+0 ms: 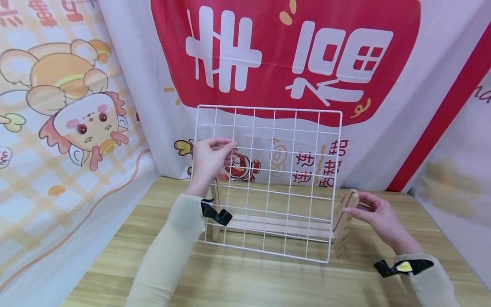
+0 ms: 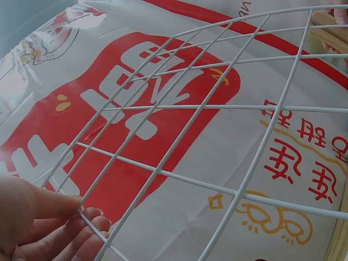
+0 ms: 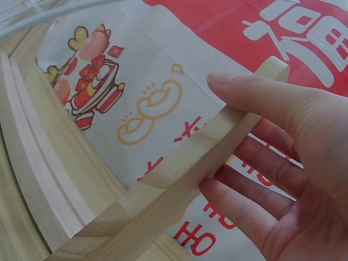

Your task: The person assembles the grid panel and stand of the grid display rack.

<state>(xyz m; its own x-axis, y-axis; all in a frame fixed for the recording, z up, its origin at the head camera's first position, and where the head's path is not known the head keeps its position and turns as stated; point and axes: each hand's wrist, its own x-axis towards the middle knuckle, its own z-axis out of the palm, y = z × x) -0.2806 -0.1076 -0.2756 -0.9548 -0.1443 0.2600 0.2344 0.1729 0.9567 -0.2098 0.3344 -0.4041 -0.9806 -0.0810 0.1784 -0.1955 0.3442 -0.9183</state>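
Observation:
A white wire grid panel point(image 1: 268, 108) stands nearly upright at mid-table. My left hand point(image 1: 212, 157) pinches a wire between thumb and fingers, left of the panel's middle; the left wrist view shows the thumb point(image 2: 60, 204) against that wire. Behind the grid is a light wooden stand point(image 1: 276, 224) with two slanted side pieces joined by a low crossbar. My right hand point(image 1: 383, 221) grips the upper part of its right side piece point(image 3: 185, 168), thumb over the near edge and fingers on the outer face. The grid's lower edge overlaps the stand in the head view.
The wood-grain table point(image 1: 176, 273) runs back to a printed cloth point(image 1: 176, 123) with red and white lettering. Another patterned cloth point(image 1: 34, 170) hangs along the left side, and a pale one point(image 1: 456, 183) on the right. Black straps point(image 1: 216, 213) circle both wrists.

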